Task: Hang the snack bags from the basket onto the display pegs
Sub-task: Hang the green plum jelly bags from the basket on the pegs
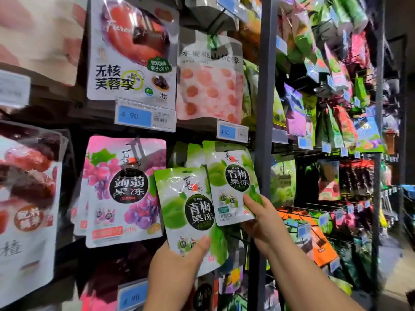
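My left hand grips the bottom of a green plum-jelly snack bag, thumb on its front, holding it upright in front of the rack. My right hand pinches the lower right corner of a second, identical green bag, which sits higher and to the right, over more green bags hanging behind it. Whether that second bag is on a peg cannot be seen. The basket is out of view.
A pink grape-jelly bag hangs just left of the green ones. Above hang a plum bag and a peach bag, with blue price tags beneath. A grey upright post separates more crowded pegs to the right.
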The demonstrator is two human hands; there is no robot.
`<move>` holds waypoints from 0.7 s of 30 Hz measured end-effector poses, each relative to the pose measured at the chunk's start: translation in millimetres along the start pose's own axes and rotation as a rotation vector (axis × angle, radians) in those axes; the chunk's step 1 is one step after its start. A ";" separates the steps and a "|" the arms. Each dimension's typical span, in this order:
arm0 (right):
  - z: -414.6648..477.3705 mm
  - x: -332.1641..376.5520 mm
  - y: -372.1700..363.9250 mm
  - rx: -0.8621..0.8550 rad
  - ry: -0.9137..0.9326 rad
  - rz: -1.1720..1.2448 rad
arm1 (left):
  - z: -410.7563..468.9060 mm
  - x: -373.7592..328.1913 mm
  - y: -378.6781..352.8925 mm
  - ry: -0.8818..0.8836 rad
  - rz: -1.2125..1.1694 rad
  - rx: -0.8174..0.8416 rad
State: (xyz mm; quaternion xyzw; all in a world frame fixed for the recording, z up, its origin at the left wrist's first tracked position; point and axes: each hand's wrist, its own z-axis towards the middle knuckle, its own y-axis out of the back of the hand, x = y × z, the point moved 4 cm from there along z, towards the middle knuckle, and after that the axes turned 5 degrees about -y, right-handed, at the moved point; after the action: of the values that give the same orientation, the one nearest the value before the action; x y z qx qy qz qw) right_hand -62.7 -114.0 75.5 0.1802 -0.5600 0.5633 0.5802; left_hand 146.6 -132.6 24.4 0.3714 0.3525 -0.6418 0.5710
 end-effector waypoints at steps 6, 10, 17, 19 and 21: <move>-1.9 5.9 -5.1 -0.009 -0.015 0.008 | -4.6 -6.5 7.9 -0.023 0.006 -0.027; -1.7 9.7 -6.5 -0.027 -0.015 -0.027 | -10.1 -8.1 11.8 0.003 -0.026 -0.043; 1.6 6.6 -5.8 -0.058 -0.024 -0.040 | -15.7 -9.6 22.6 -0.010 -0.073 -0.008; 2.7 4.7 -4.8 -0.058 -0.016 -0.027 | -15.7 -10.9 25.7 -0.019 -0.075 -0.001; 3.9 4.0 -5.8 -0.056 -0.021 -0.019 | -15.6 -12.3 28.1 -0.029 -0.065 0.008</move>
State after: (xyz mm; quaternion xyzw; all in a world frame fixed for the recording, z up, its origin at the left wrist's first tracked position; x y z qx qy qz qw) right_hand -60.5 -117.2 82.6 0.1752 -0.5800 0.5399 0.5843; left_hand 176.5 -116.0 26.9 0.3527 0.3536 -0.6667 0.5532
